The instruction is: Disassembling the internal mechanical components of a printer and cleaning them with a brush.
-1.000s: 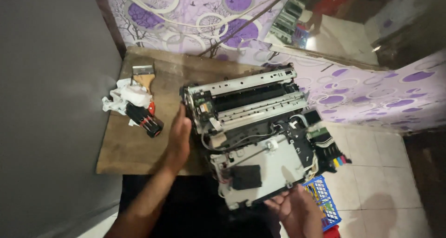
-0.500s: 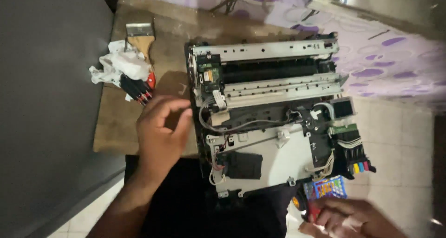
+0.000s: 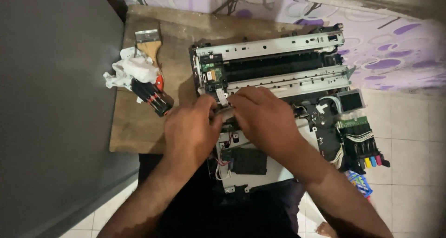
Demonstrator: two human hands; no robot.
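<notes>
Head view, looking down; a stripped printer chassis (image 3: 278, 70) lies partly on a low wooden board (image 3: 139, 126) and partly over the person's lap, metal frame and black roller bay facing up; left hand (image 3: 190, 128) rests at the chassis's left-front edge, fingers curled inward, thumb and forefinger meeting at a small part near a white ribbon connector (image 3: 221, 97); what it pinches is too small to make out; right hand (image 3: 265, 117) lies palm-down across the middle of the chassis, fingers bent and pointing left, fingertips just beside those of the left hand; whether it grips anything cannot be told, since its own back hides the fingertips; a green circuit board (image 3: 211, 73) sits at the chassis's upper left corner, just above both hands; a black square module (image 3: 248, 161) sits on the grey base plate below the hands; at the right end, a carriage with coloured ink tubes (image 3: 369, 159) hangs over the tiled floor (image 3: 409, 126); on the board, left of the chassis, a paintbrush (image 3: 149, 42), crumpled white tissue (image 3: 130, 70) and a black-handled screwdriver set (image 3: 151, 96) lie touching one another, well apart from the hands; purple-patterned cloth (image 3: 390, 47) lies behind the chassis.
</notes>
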